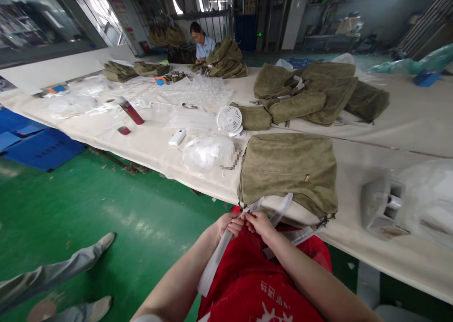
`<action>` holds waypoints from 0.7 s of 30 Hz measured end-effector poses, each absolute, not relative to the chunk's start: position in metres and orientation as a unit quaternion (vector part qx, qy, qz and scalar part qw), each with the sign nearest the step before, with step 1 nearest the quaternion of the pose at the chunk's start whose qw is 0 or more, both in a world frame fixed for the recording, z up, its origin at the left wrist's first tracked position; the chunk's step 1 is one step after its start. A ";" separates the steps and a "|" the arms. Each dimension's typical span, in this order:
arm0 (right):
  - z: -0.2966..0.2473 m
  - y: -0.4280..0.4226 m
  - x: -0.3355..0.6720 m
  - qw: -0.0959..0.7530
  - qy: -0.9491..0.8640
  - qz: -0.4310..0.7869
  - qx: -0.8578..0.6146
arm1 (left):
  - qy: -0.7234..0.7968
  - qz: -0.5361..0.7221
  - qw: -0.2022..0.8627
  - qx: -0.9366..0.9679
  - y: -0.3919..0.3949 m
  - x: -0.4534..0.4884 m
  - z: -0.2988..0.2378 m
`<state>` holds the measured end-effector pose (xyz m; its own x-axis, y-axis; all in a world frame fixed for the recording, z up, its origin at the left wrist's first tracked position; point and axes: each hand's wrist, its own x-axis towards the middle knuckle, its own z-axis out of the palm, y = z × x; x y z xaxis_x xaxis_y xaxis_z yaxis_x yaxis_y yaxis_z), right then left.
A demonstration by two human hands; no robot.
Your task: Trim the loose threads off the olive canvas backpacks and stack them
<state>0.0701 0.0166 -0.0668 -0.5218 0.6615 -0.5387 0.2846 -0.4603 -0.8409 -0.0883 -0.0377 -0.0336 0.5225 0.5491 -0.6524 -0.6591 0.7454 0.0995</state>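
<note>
An olive-green bag [288, 166] with a short zip lies at the table's front edge, right before me. From its lower edge hang white wrapped straps [282, 208]. My left hand [230, 225] is closed round a white strip [214, 263], whose loose end dangles down over my red apron [244, 284]. Close against it, my right hand [258, 222] pinches at the same strip near the bag's lower left corner. The fingertips of both hands almost meet there, and the exact spot they grip is partly hidden.
Left of the bag are a clear plastic bag [205, 153], a white fan [229, 120] and a red bottle [131, 112]. More olive bags [311, 95] are heaped behind. A tape dispenser [384, 204] stands right. A co-worker [203, 43] sits across the table; another person's legs [60, 270] show at left.
</note>
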 end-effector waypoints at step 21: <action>-0.054 0.014 0.063 0.205 -0.175 0.881 -0.388 | 0.433 0.321 0.842 0.015 -0.073 -0.050 -0.036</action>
